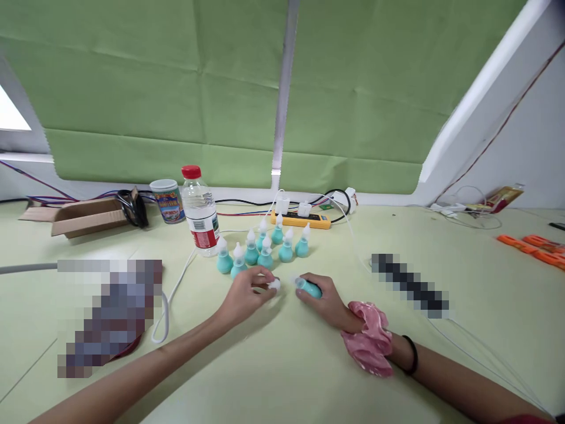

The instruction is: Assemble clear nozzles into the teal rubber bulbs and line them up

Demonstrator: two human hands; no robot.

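Observation:
My left hand (245, 296) pinches a small white translucent piece (275, 285) between thumb and fingers. Just to its right, my right hand (327, 301) is wrapped round a teal squeeze bulb (311, 288), which lies tilted with its clear end towards the left hand. The white piece and the bulb are apart, with a narrow gap between them. Behind both hands stand several similar teal bulbs (286, 253), upright in a loose cluster, with pale pointed nozzles on top. One teal bulb (238, 268) is partly hidden by my left hand.
A red-capped plastic bottle (200, 212) and a printed tub (168, 203) stand at the back left, near an open cardboard box (95, 217). A yellow-edged power strip (304, 219) lies behind the bulbs. White cables cross the table (282, 365). Orange pieces (529, 247) lie far right.

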